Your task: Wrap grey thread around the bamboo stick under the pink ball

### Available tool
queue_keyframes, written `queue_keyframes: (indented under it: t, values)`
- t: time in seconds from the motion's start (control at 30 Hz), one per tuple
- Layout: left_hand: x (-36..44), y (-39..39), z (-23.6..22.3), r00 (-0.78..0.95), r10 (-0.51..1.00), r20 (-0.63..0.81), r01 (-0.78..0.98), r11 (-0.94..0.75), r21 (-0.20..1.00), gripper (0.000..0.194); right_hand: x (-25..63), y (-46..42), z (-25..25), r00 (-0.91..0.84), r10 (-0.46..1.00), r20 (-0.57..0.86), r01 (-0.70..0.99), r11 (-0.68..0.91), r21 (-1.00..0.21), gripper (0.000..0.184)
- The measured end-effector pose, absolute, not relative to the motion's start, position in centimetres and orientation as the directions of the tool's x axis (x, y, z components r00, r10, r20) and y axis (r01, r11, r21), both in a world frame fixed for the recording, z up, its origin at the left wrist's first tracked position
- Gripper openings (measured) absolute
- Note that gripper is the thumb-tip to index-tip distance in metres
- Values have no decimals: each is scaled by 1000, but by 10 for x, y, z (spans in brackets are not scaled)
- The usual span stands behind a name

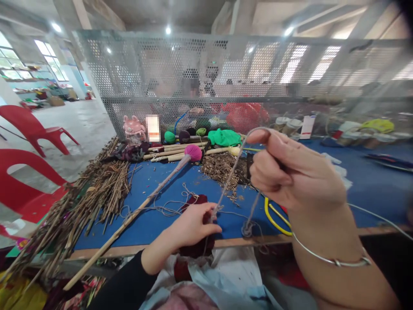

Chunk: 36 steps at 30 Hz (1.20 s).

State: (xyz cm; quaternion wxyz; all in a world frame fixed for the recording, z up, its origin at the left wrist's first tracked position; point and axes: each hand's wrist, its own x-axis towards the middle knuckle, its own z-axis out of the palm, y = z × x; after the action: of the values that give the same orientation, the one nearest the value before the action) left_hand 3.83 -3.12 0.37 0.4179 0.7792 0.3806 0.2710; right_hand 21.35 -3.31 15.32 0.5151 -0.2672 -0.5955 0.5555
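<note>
Grey yarn (231,173) runs taut between my two hands above the front edge of the blue table. My right hand (290,168) is raised, its fingers curled closed with the yarn looped over the index finger. Lower and to the left, my left hand (193,221) pinches the yarn between thumb and fingertips. From the right hand a second strand drops to a small grey yarn bundle (247,228) at the table edge. Loose grey strands (171,209) lie left of my left hand. Dark red cloth (196,200) is partly hidden behind that hand.
A long stick with a pink ball (193,153) lies across the blue table (142,181), beside a heap of thin twigs (97,202). Brown chips (222,170) and yellow-handled scissors (274,219) are near. A perforated metal screen (145,82) stands behind; red chairs (29,185) are at left.
</note>
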Motion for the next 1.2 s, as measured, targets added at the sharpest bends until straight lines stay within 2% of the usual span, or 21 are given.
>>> queue_keyframes:
  t: [0.1,0.2,0.27,0.33,0.37,0.43,0.5,0.53,0.6,0.67,0.73,0.8,0.9,1.0,1.07,1.2]
  values:
    - [27,-27,3,466,881,81,229,-208,951,33,229,-34,154,-230,912,341,-247,284,-927,20]
    - [8,-24,14,345,932,111,153,-173,973,30,250,-29,142,-188,929,319,-238,272,-932,18]
    - [-2,-21,23,305,945,117,139,-166,976,34,263,-23,126,-156,945,288,-149,266,-952,20]
    - [-7,-18,33,299,949,98,127,-142,982,38,270,-16,107,-144,960,240,130,258,-957,26]
    - [-8,-17,37,305,949,84,115,-124,986,39,271,-13,97,-144,963,226,326,262,-909,29]
    - [-7,-15,46,328,943,61,83,-93,992,40,264,-8,80,-191,949,249,659,312,-684,43]
    - [-4,-12,54,358,932,51,48,-73,996,40,246,-6,67,-305,904,300,750,422,-509,64]
    - [-2,-10,57,369,928,50,36,-68,997,40,234,-6,62,-379,875,299,715,483,-506,69]
    - [1,-6,61,376,924,64,23,-78,997,39,208,-4,54,-560,804,199,548,540,-639,68]
    - [-1,-1,63,357,930,89,33,-108,994,38,186,0,49,-715,698,48,348,414,-841,56]
    - [-8,5,64,277,949,147,82,-176,981,36,174,8,44,-762,646,-45,217,190,-958,35]
    - [-20,8,64,126,957,261,214,-283,935,31,171,16,41,-706,707,-51,137,65,-988,20]
    - [-37,9,68,-19,901,434,415,-388,823,25,175,26,43,-620,784,35,79,107,-991,25]
    - [-47,9,73,-56,876,479,377,-425,823,26,178,30,49,-658,748,87,58,166,-984,30]
    - [-50,11,74,-189,829,526,360,-440,823,23,177,31,52,-688,719,94,33,161,-986,31]
    - [-55,21,70,-472,660,585,484,-361,797,18,173,34,53,-718,694,54,-38,38,-999,33]
